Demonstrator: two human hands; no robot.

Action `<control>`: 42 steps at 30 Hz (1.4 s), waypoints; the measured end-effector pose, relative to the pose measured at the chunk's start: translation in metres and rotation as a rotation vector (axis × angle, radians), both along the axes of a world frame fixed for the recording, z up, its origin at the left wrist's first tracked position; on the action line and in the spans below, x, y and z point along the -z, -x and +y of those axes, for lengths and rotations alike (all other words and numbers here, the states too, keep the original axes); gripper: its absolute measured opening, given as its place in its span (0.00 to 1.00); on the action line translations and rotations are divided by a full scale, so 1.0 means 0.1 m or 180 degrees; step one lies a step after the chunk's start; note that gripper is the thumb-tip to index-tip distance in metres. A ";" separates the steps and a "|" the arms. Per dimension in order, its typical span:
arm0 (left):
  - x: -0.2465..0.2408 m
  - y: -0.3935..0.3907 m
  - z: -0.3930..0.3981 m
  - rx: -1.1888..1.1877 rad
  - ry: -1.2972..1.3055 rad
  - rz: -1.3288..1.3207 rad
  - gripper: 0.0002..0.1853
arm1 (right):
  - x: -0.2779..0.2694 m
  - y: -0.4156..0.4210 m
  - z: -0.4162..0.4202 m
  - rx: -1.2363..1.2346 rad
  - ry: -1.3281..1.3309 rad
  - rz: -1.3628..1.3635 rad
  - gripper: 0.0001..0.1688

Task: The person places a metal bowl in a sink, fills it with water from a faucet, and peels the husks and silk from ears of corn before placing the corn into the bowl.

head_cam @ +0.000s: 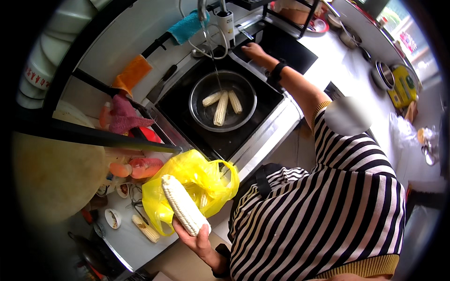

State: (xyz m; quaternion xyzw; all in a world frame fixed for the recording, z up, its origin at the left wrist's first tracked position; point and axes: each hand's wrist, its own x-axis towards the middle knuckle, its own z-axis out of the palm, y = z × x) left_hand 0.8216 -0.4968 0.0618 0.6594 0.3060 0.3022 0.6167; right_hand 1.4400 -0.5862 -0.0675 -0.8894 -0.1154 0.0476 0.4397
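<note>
My left hand (198,242) holds a peeled white corn cob (184,205) by its lower end, above a yellow plastic bag (191,165). Part of another cob (204,199) shows inside the bag. A browned corn cob (146,228) lies on the counter beside it. In the black sink (182,102), a metal basin (197,117) contains three white cobs (220,109). Water runs from the faucet (202,12) into it. My right hand (255,52) reaches over the right-hand sink section, fingers curled; whether it grips something is unclear.
A knife (161,84) lies along the sink's left rim. Cloths, one orange (132,75) and one blue (188,28), hang on a black bar. Left of the bag are a pink bottle (146,168) and a small white bowl (112,218). Metal bowls (383,75) stand far right.
</note>
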 end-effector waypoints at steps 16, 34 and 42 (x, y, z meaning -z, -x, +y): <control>0.03 -0.49 -0.45 -0.0340 0.0173 0.0378 0.40 | -0.06 -1.00 -0.08 0.0631 -0.3643 0.2665 0.37; 0.15 -0.68 -0.34 -0.0272 -0.0211 0.0355 0.38 | -1.11 1.73 -0.01 -0.2005 -0.2205 0.1741 0.28; 0.09 -0.56 -0.22 -0.0159 -0.2739 0.1335 0.32 | -1.36 3.38 0.38 -0.3581 -0.1033 -0.0926 0.50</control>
